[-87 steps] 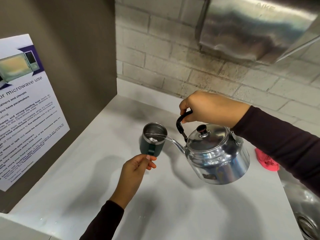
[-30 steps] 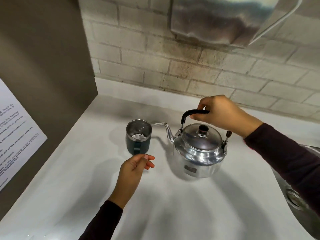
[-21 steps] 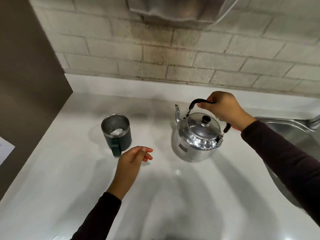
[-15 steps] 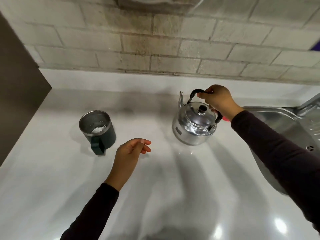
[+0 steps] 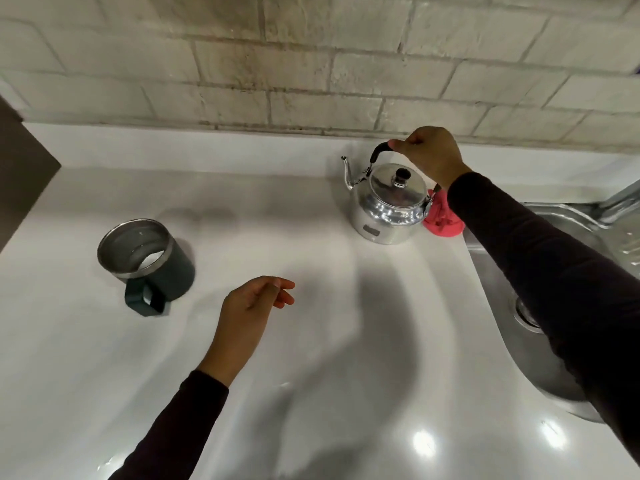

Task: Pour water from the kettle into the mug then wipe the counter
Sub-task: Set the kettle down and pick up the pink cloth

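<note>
A shiny metal kettle (image 5: 388, 206) stands upright on the white counter (image 5: 311, 341), near the back wall. My right hand (image 5: 429, 155) is closed around its black handle. A dark green mug (image 5: 152, 261) with a steel rim stands at the left, with water in it and its handle facing me. My left hand (image 5: 251, 303) hovers over the counter to the right of the mug, fingers loosely apart and holding nothing. A pink cloth (image 5: 443, 220) lies just behind and right of the kettle, partly hidden by it and by my right sleeve.
A steel sink (image 5: 519, 306) is set into the counter at the right, with a faucet (image 5: 620, 202) at its far side. A brick wall (image 5: 311, 64) runs along the back. A dark panel (image 5: 20, 161) borders the counter at the left.
My right hand has carried the kettle away from the mug to the right and set it down upright by the pink cloth. My left hand has moved away from the mug.
</note>
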`<state>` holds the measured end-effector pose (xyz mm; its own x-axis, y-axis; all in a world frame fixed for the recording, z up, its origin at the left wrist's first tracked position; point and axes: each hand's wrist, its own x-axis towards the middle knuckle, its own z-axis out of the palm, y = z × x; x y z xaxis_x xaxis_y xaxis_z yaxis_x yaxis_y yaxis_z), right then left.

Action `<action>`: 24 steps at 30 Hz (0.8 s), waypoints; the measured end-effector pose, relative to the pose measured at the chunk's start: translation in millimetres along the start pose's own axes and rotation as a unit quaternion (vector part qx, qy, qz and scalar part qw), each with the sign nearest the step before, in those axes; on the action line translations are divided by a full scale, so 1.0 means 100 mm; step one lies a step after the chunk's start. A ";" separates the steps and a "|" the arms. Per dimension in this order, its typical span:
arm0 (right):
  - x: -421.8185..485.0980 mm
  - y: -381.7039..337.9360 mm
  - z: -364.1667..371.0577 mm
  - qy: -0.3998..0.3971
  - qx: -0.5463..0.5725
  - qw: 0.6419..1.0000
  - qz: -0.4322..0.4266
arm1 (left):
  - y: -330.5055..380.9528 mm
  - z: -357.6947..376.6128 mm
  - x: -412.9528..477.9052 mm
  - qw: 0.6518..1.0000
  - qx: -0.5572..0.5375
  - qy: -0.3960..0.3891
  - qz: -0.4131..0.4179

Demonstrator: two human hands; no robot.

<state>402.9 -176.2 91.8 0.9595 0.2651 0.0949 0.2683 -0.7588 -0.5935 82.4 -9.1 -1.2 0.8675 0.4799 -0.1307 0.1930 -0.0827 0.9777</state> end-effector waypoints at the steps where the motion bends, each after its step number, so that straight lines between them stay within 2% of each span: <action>1: 0.03 0.02 -0.02 0.005 -0.021 1.000 -0.011 | 0.00 0.01 -0.01 1.000 0.000 0.000 0.000; 3: 0.06 0.04 -0.04 0.007 -0.037 0.999 -0.025 | 0.01 0.03 -0.01 1.000 -0.002 0.002 0.001; 7: -0.11 0.11 0.02 -0.009 0.004 0.999 -0.035 | 0.01 0.05 -0.02 1.000 0.007 0.001 -0.007; 9: -0.34 0.37 -0.04 0.002 0.025 0.999 -0.029 | 0.05 0.22 -0.10 0.999 0.026 -0.030 -0.004; 14: -0.69 0.39 0.40 -0.057 -0.035 0.992 -0.110 | 0.01 0.21 -0.13 0.999 0.021 -0.033 -0.009; 18: -0.88 0.44 0.59 -0.060 -0.015 0.988 -0.140 | 0.01 0.21 -0.13 0.999 0.016 -0.040 -0.011; 22: -0.86 0.57 0.51 -0.005 -0.080 0.978 -0.192 | 0.03 0.30 -0.12 0.998 0.026 -0.057 -0.018; 24: -0.87 0.71 0.43 0.066 -0.045 0.986 -0.144 | 0.04 0.35 -0.11 0.998 0.028 -0.059 -0.020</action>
<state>334.6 -227.7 6.4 0.8441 0.4017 0.3551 0.5315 -0.7144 -0.4551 89.8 -45.1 -1.2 0.9057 0.3787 -0.1905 0.2504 -0.1153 0.9613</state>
